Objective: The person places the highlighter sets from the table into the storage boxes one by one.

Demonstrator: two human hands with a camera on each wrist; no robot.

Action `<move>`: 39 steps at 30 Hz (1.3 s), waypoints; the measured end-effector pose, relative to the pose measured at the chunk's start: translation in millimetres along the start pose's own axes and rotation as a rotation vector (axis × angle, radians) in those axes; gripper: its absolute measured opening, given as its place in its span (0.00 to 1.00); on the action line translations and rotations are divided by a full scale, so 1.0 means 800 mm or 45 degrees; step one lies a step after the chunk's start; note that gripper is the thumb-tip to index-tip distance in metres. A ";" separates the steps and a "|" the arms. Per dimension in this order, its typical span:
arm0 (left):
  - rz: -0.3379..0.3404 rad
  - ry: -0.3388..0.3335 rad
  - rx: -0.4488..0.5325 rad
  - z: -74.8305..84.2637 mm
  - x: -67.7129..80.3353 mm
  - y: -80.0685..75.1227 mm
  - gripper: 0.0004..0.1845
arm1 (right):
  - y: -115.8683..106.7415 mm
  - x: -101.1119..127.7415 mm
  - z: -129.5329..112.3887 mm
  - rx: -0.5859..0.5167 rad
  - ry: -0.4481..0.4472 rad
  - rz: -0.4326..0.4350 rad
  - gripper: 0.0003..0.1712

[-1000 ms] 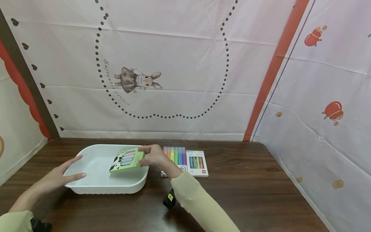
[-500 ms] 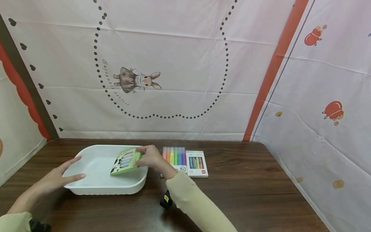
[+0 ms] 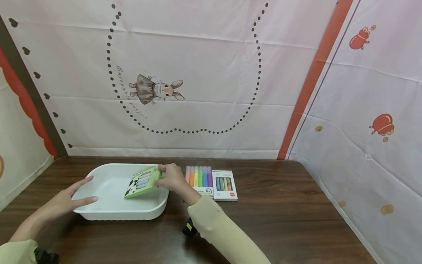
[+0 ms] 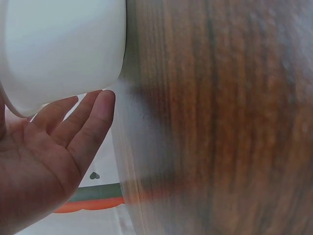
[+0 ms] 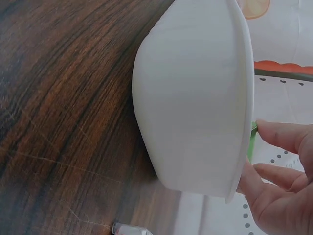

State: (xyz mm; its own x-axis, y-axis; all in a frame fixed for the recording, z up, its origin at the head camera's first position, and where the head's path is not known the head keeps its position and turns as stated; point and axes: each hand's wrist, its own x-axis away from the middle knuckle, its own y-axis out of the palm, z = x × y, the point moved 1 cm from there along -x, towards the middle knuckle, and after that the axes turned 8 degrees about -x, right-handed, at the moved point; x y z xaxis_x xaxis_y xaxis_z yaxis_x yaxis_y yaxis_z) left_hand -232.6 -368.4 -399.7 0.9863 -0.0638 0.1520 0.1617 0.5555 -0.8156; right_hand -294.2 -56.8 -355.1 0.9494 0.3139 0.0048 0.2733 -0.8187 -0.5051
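A white plastic tub [image 3: 108,190] stands on the left of the table. My left hand [image 3: 62,203] grips its left rim, thumb over the edge; in the left wrist view, its fingers [image 4: 93,129] lie against the outer wall. My right hand [image 3: 173,181] pinches the right end of a flat light green box [image 3: 143,182] with a panda print and a window showing several pastel sticks. The box is tilted inside the tub, its left end lower. In the right wrist view, the tub's wall hides most of the box.
Right of the tub lie a pack of several coloured markers [image 3: 199,178] and a white box with coloured sticks [image 3: 225,186], side by side on the brown wooden table [image 3: 280,216]. A printed cloth [image 3: 211,73] hangs behind the table.
My right hand has shifted slightly left and tilted the green box more, its right end raised. My left hand stays on the tub's rim.
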 end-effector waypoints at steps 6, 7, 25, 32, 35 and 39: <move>-0.002 -0.016 -0.001 0.004 0.002 -0.001 0.47 | -0.002 0.001 0.000 0.098 -0.087 0.043 0.26; -0.006 -0.021 -0.001 0.005 0.002 -0.001 0.47 | -0.002 0.002 0.000 0.093 -0.089 0.047 0.25; -0.015 -0.015 0.002 0.007 0.002 -0.001 0.47 | -0.014 0.006 0.010 -0.408 -0.060 -0.097 0.24; 0.010 0.024 -0.036 0.002 0.001 0.000 0.46 | -0.017 0.008 0.011 -0.524 -0.046 -0.152 0.24; 0.009 0.021 -0.038 0.002 0.001 0.000 0.46 | -0.021 0.010 0.012 -0.550 -0.044 -0.169 0.24; -0.015 -0.015 -0.025 0.003 0.000 -0.001 0.47 | -0.028 0.010 0.016 -0.562 -0.057 -0.177 0.23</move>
State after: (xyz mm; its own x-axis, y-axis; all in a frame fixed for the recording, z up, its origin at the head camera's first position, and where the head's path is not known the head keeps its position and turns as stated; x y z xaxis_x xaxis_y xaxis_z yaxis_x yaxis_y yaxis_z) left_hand -233.3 -367.1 -397.5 0.9839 -0.0606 0.1684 0.1742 0.5386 -0.8243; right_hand -294.7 -30.0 -354.7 0.8942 0.4477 0.0040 0.4464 -0.8907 -0.0866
